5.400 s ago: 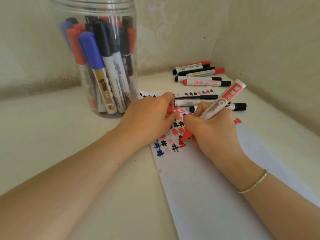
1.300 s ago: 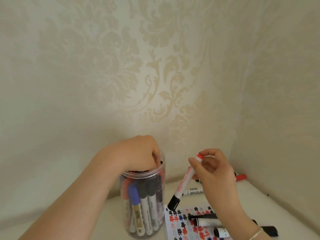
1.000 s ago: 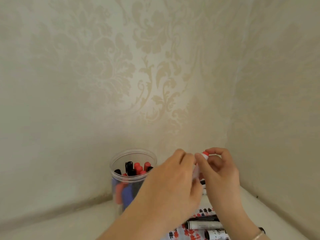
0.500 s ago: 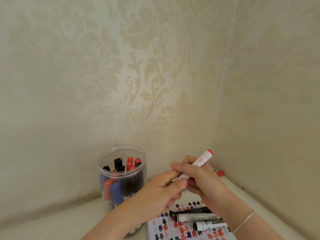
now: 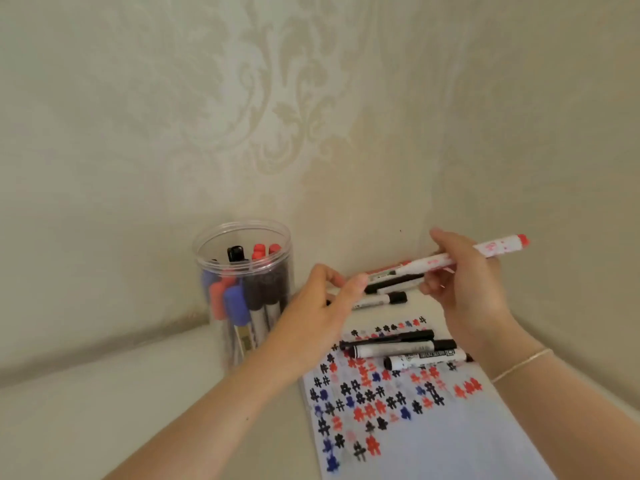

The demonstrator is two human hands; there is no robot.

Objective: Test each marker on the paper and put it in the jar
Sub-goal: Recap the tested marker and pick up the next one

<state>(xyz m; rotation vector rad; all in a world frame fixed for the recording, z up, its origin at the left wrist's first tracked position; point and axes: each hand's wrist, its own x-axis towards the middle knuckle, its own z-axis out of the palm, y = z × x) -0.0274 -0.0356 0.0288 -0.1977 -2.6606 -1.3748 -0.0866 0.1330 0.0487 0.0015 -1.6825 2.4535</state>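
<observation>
A clear plastic jar (image 5: 242, 233) stands open at the back left, holding several capped markers in black, red and blue. My right hand (image 5: 464, 292) grips a white marker with a red end (image 5: 498, 245), held nearly level above the table. Its left end looks uncapped. My left hand (image 5: 311, 317) hovers between jar and marker, fingers and thumb curled together as in a pinch. The cap itself is hidden behind them. The paper (image 5: 450, 445) lies below, covered with black, red and blue test marks.
Three black-capped markers (image 5: 398, 348) lie across the top of the paper. More markers (image 5: 391, 282) lie at the back by the wall corner. Patterned walls close in behind and on the right. A thin bracelet (image 5: 519, 363) circles my right wrist.
My hands, joined on the marker half a second ago, have pulled apart; the left went left toward the jar. The marker now lies more level. The view has tilted down.
</observation>
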